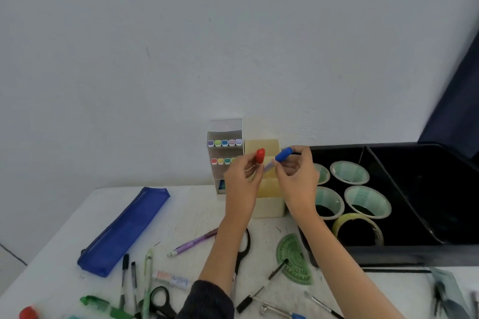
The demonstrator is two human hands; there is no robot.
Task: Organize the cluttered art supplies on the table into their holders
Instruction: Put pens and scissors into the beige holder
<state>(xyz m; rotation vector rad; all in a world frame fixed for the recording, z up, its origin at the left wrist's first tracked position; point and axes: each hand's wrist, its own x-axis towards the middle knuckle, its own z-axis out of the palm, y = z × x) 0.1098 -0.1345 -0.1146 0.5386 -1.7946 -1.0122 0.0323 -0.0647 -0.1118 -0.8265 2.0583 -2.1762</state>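
**One dark sleeve, two bare hands**

The left arm wears a dark sleeve (207,300) of finely ribbed cloth, and its cuff ends high on the forearm, at the near edge. Beyond it the left hand (242,181) is bare. The right hand (298,176) and forearm are bare also.

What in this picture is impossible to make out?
Head view, barrel of the red-capped marker: hidden by the left hand.
Black scissors mid-table: mostly covered by the left forearm.
Red object, bottom left: cut off by the frame edge.
Print on the white tube: too blurred to read.
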